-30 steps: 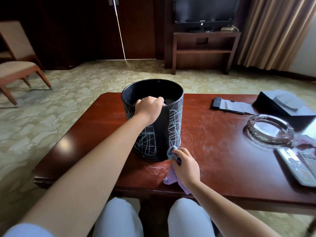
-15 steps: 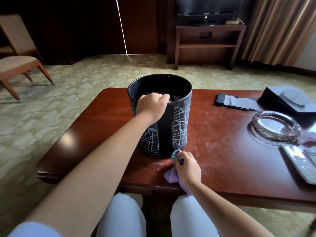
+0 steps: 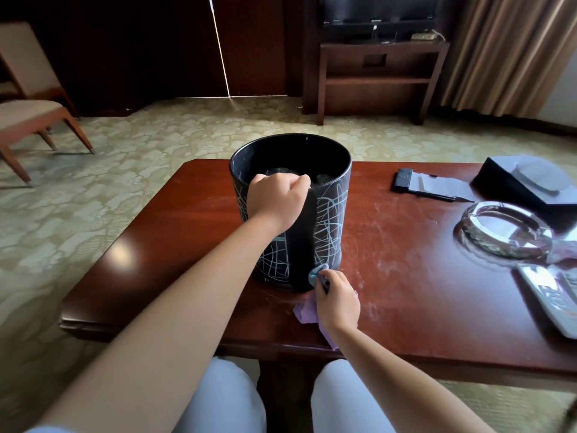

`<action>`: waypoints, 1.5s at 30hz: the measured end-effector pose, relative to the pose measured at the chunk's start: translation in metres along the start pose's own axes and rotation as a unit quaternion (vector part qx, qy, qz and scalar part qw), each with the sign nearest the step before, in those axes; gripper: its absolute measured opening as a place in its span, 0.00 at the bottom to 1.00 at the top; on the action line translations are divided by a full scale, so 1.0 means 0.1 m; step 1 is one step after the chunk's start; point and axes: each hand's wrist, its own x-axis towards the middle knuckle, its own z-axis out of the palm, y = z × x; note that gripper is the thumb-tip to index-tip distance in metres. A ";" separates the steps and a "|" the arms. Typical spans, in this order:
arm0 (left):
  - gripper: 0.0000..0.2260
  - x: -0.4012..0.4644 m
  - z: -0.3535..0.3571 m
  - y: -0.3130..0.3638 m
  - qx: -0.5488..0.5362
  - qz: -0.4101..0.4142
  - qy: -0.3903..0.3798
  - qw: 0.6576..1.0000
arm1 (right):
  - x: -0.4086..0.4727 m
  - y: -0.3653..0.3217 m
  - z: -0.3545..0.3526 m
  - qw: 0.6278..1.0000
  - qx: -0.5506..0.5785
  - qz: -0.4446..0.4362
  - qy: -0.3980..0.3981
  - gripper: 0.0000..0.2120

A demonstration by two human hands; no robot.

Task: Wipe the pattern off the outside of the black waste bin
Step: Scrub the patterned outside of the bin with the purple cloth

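The black waste bin (image 3: 331, 220) stands upright on the dark red wooden table (image 3: 175, 245). Scribbled white and pale blue lines cover its outside, with a bare black vertical strip down the side facing me. My left hand (image 3: 276, 201) grips the near rim, fingers curled over the edge into the bin. My right hand (image 3: 337, 300) holds a purple cloth (image 3: 307, 312) and presses its bunched bluish tip against the bin's bottom edge, at the foot of the bare strip. The bin's far side is hidden.
On the table's right lie a glass ashtray (image 3: 505, 232), a remote control (image 3: 552, 295), a black tissue box (image 3: 530, 182) and a notepad with a pen (image 3: 437, 187). White smears mark the tabletop. A chair (image 3: 28, 114) stands far left, a TV stand (image 3: 374, 73) behind.
My right hand with the cloth has slid down the bin's side to its bottom edge. My left hand keeps its hold on the rim. The view has shifted slightly.
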 end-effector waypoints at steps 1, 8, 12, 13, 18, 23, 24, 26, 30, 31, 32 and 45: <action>0.22 0.00 0.01 0.00 0.002 0.002 0.004 1.000 | -0.01 0.01 -0.01 0.999 0.014 -0.014 0.029 0.07; 0.20 0.01 0.05 -0.04 -0.030 0.001 0.027 0.999 | 0.06 0.03 -0.01 0.995 0.025 0.088 -0.039 0.11; 0.21 -0.01 0.02 -0.02 -0.023 0.010 0.025 0.999 | 0.07 0.02 -0.04 0.997 0.049 0.061 0.002 0.08; 0.21 -0.01 0.02 -0.01 -0.023 0.015 0.027 0.999 | 0.07 0.01 -0.04 0.997 0.059 0.048 0.028 0.08; 0.21 -0.01 0.03 -0.02 -0.019 0.020 0.028 0.999 | 0.10 0.04 -0.01 0.993 0.030 0.106 -0.036 0.09; 0.21 0.00 0.06 -0.05 -0.023 0.031 0.033 0.999 | 0.12 -0.01 -0.04 0.990 0.090 0.109 0.006 0.09; 0.21 0.00 0.07 -0.06 -0.024 0.034 0.034 0.999 | 0.11 -0.01 -0.03 0.989 0.104 0.108 0.017 0.09; 0.22 0.00 0.08 -0.06 -0.026 0.040 0.038 0.998 | 0.10 0.00 -0.02 0.986 0.110 0.129 0.007 0.09; 0.22 0.00 0.08 -0.07 -0.027 0.044 0.041 0.998 | 0.13 -0.01 -0.02 0.979 0.106 0.171 -0.026 0.08; 0.22 -0.01 0.08 -0.07 -0.027 0.045 0.041 0.998 | 0.13 -0.03 -0.04 0.976 0.126 0.177 -0.012 0.08; 0.22 -0.01 0.08 -0.07 -0.028 0.046 0.042 0.998 | 0.13 -0.04 -0.07 0.973 0.146 0.181 0.008 0.07; 0.21 -0.02 0.08 -0.08 -0.021 0.058 0.045 0.997 | 0.12 -0.03 -0.01 0.986 0.103 0.128 0.030 0.12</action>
